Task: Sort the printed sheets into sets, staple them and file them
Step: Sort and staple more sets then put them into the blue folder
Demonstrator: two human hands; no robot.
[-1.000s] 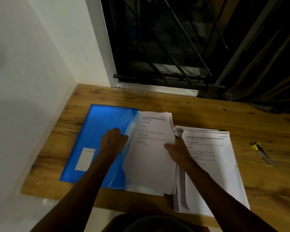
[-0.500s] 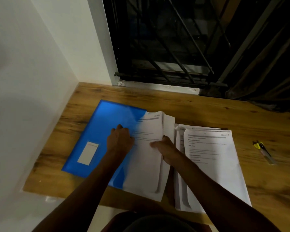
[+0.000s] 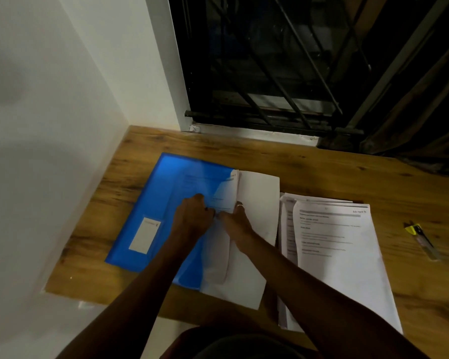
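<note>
At the left of the desk point(image 3: 322, 164), grips the cover edge of the blue folder point(image 3: 151, 203) in the curled left hand point(image 3: 192, 218), pinches with the right hand point(image 3: 237, 224) just beside it the half-inserted sheet set point(image 3: 257, 198), laid long axis near-to-far, and likely needs a leftward slide.

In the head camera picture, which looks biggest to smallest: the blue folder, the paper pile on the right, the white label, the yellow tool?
1. blue folder and paper pile: about alike, and the folder is partly covered, so I won't rank them.
2. white label.
3. yellow tool, thin and small.
</note>
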